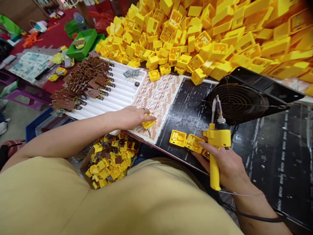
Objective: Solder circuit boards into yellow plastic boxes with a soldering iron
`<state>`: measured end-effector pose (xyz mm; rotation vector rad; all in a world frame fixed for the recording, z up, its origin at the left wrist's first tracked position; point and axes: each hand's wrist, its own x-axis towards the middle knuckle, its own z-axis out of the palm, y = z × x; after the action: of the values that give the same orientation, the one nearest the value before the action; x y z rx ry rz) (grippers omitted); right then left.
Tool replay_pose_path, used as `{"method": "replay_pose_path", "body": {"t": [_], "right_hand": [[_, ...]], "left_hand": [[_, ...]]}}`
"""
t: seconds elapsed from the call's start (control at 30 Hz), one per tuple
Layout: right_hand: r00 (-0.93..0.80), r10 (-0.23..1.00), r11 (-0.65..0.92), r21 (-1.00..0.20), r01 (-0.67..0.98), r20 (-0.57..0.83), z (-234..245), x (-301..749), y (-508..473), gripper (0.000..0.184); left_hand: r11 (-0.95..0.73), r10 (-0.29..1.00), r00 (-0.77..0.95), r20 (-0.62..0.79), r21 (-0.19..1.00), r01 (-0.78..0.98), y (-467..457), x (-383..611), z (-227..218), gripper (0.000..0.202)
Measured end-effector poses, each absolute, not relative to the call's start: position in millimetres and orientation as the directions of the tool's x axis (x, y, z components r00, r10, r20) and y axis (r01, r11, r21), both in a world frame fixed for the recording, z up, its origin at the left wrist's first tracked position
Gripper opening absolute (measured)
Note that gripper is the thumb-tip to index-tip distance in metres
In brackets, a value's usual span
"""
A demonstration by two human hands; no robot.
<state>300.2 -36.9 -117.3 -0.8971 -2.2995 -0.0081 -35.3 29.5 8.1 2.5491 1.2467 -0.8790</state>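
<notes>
Soldering gun (pixel 216 147), yellow with a metal tip pointing up, sits in the right hand (pixel 226 163), whose grip is wrapped around its handle low on the black mat (pixel 269 147); a dark cable runs off past the wrist. Just left of that hand, two open yellow housings (pixel 186 140) lie side by side on the mat, the nearer one touching the fingers. The left hand (pixel 133 117) reaches across the body, its grip pinching a small yellow housing (pixel 148 124) against a printed sheet (pixel 158 94) on the surface. Below it a box of yellow and brown parts (pixel 110 161) rests by the lap. Further out lie a white grooved tray (pixel 119 94) carrying brown circuit boards (pixel 85 81), a black fan (pixel 242 101), and a great heap of yellow casings (pixel 207 32) behind.
</notes>
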Motion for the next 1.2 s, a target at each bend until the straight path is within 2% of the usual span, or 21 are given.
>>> {"method": "replay_pose_path", "body": {"t": [0.1,0.3,0.4,0.47,0.5,0.53,0.6,0.67,0.73,0.83,0.97,1.07,1.17,1.2], "right_hand": [[-0.552,0.603,0.768,-0.234,0.595,0.576,-116,299,-37,0.047],[-0.575,0.603,0.771,-0.219,0.598,0.553,-117,301,-35,0.043],[-0.564,0.639,0.735,-0.199,0.648,0.523,-118,307,-37,0.046],[-0.541,0.659,0.708,-0.189,0.680,0.522,-117,308,-39,0.043],[-0.530,0.658,0.702,-0.182,0.688,0.535,-115,307,-40,0.041],[-0.518,0.648,0.700,-0.169,0.694,0.558,-113,304,-40,0.039],[-0.508,0.621,0.703,-0.139,0.697,0.596,-105,299,-40,0.037],[-0.511,0.606,0.706,-0.117,0.699,0.610,-96,295,-40,0.038],[-0.508,0.604,0.694,-0.092,0.714,0.614,-89,296,-43,0.044],[-0.464,0.626,0.656,-0.101,0.748,0.627,-82,301,-48,0.057],[-0.382,0.629,0.687,-0.254,0.681,0.678,-75,295,-48,0.064],[-0.389,0.614,0.721,-0.288,0.630,0.687,-70,274,-38,0.055],[-0.480,0.607,0.764,-0.299,0.572,0.633,-69,242,-26,0.029],[-0.506,0.597,0.779,-0.300,0.551,0.622,-70,231,-22,0.026]], "left_hand": [[-0.643,0.681,0.493,-0.542,-0.118,0.757,20,-23,4,0.053],[-0.638,0.703,0.574,-0.419,-0.015,0.770,17,-1,-5,0.068],[-0.415,0.886,0.368,-0.281,-0.132,0.900,60,-25,7,0.054],[-0.199,0.980,0.191,-0.057,-0.273,0.941,102,-52,13,0.046],[-0.090,0.993,0.107,0.043,-0.300,0.950,122,-66,12,0.044],[-0.042,0.990,0.077,0.120,-0.268,0.962,141,-77,9,0.044],[0.052,0.991,-0.029,0.128,-0.176,0.983,170,-94,-2,0.035],[0.082,0.990,-0.072,0.121,-0.080,0.993,185,-103,-14,0.026],[0.088,0.980,-0.092,0.174,0.028,0.996,188,-108,-17,0.019],[0.071,0.963,-0.144,0.228,0.301,0.951,179,-117,-5,0.019],[0.026,0.985,-0.134,0.106,0.683,0.730,157,-120,17,0.021],[-0.001,0.998,-0.053,0.030,0.884,0.468,134,-107,19,0.018],[-0.005,1.000,0.003,0.005,0.936,0.352,110,-89,11,0.011],[-0.017,1.000,0.027,0.008,0.937,0.350,102,-83,6,0.011]]}}
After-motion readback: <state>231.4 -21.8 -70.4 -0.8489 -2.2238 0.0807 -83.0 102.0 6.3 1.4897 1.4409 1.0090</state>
